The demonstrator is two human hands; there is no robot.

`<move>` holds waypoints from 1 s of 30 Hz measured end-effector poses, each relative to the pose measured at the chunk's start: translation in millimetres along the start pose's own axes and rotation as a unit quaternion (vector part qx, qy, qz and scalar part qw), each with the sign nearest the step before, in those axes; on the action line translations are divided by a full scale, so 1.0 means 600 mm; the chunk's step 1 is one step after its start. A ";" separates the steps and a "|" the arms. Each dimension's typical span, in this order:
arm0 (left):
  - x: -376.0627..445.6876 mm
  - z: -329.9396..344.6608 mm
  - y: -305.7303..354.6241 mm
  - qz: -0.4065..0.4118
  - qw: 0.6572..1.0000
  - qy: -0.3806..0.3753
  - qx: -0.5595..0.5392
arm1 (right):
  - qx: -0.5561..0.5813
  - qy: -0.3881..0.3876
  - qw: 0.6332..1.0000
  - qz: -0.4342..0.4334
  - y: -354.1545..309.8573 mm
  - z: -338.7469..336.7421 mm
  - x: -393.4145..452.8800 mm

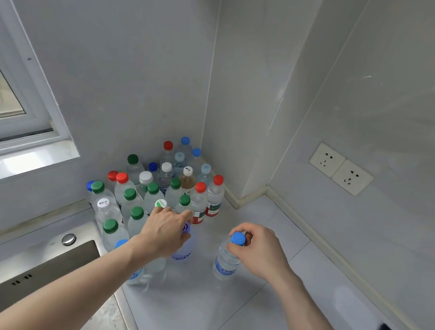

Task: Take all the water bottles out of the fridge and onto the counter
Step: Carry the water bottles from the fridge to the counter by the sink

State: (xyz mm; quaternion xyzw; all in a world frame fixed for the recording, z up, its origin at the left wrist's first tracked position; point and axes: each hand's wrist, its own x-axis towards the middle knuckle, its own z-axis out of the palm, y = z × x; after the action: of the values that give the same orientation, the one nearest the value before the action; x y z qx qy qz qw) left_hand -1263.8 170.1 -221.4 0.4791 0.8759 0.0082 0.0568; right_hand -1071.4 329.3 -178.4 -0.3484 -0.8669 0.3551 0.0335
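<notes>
Right hand [258,249] grip pinching blue-capped bottle [225,262] neck, left hand [165,229] grip curled on purple-labelled bottle [183,252]

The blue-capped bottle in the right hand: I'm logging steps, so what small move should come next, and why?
Probably let go: the right hand pinches the blue-capped bottle at its neck, and it looks upright on the counter, apart from the cluster of bottles.

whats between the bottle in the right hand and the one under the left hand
Nothing: in the head view, only bare counter separates the blue-capped bottle held by the right hand from the bottle under the left hand.
</notes>
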 end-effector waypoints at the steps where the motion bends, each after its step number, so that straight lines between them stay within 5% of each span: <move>1: 0.001 0.003 -0.001 0.000 1.000 -0.005 0.008 | -0.005 -0.001 1.000 0.001 -0.001 0.003 0.006; 30: -0.003 0.043 -0.032 -0.040 0.999 0.000 0.010 | -0.082 -0.060 0.992 -0.070 -0.047 0.141 0.172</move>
State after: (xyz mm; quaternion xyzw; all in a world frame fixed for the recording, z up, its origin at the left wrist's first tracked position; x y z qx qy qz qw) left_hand -1276.3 157.4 -248.0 0.4439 0.8946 -0.0026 0.0521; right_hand -1191.3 330.0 -243.1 -0.2663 -0.9158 0.2999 -0.0230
